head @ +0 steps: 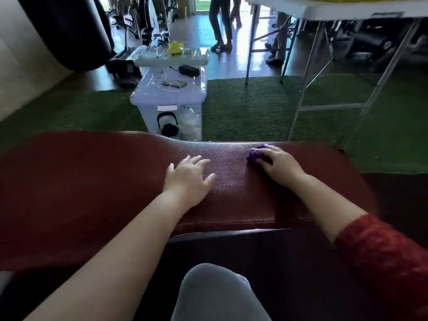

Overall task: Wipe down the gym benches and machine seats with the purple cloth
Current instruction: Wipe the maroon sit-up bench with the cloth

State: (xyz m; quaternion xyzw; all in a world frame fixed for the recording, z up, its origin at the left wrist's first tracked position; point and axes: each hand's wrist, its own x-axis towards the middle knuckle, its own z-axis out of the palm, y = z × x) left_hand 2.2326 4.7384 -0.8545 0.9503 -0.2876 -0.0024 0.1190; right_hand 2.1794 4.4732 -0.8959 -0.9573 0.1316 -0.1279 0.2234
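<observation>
- Item under work: one padded bench, dark red, running across the view in front of the person.
- Purple cloth: bunched up on the bench top, near the far edge and right of centre. Only a small part shows past the fingers.
- Right hand: on top of the cloth, fingers curled over it and gripping it against the pad.
- Left hand: apart from the right, flat on the pad near the middle, fingers straight and spread, holding nothing. Judged to be bracing.
- Progress: wiping of this bench is judged under way. The pad shows a pale sheen between the hands, but whether that is dampness or window light cannot be told, so no wiped area can be confirmed.
- Outstanding on this bench: the long left stretch and the right end, both lying away from the cloth.
- Outstanding overall: gym machines stand dim and blurred in the background; their seats cannot be made out, and other benches and seats are judged to remain.
- Other items noted: a clear storage box on green turf beyond the bench, and a folding desk at upper right.
</observation>
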